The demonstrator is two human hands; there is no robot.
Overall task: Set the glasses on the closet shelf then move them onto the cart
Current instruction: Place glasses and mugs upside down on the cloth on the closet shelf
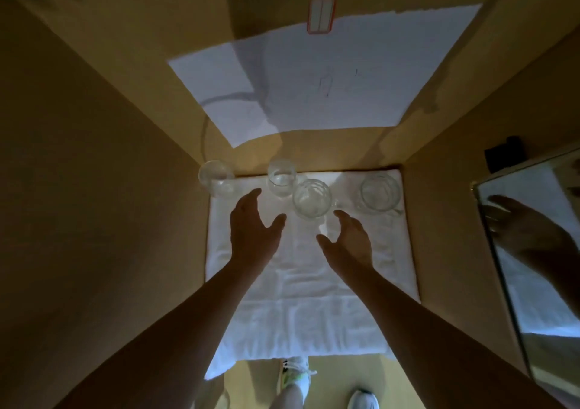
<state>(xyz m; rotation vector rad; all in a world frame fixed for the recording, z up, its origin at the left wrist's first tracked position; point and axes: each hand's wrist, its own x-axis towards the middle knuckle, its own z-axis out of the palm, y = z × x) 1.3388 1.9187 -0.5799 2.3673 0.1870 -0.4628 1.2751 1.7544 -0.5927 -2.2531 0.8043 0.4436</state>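
Where the closet shelf [405, 251] is covered by a white towel [301, 298], four clear glasses stand upright in a loose row along the towel's far edge.

Item 1: round glass [216, 178], at the towel's far left corner, partly over its edge.
Item 2: second glass [281, 180], just right of item 1, on the towel's far edge.
Item 3: ribbed glass [312, 199], touching or nearly touching item 2, a little nearer the towel's middle.
Item 4: ribbed mug-like glass [380, 192], at the towel's far right corner, well apart from item 3.

Left hand [252, 229]: above the towel, fingers straight and spread, thumb out; holds nothing; fingertips near items 1 and 2 but not touching them.
Right hand [348, 239]: above the towel, fingers gently curved and open; holds nothing; its fingertips are just beside item 3, and contact cannot be told.

Other: white paper sheet [314, 72] on the closet's back wall beyond the towel; small red-edged label [320, 15] above it; mirror [533, 251] right of the towel, reflecting a hand; two shoes [298, 374] on the floor below the towel's near edge.
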